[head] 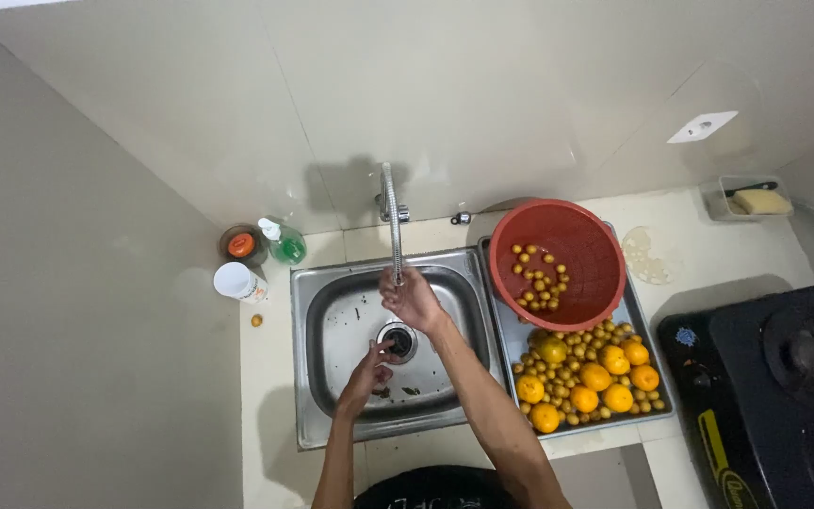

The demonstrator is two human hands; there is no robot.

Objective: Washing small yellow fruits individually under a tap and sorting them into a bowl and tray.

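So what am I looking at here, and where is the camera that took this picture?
There is no machine here, just a person at a kitchen sink. The camera sits on the person's head and looks straight down, so both arms come up from the bottom edge. The right hand is raised under the tap; the left hand is lower, over the steel sink near the drain. Neither hand clearly holds anything. Beside the sink, a steel tray holds oranges and many small yellow fruits, and a red basket leans there with a few more inside. A green soap bottle stands to the left, a black stove to the right.
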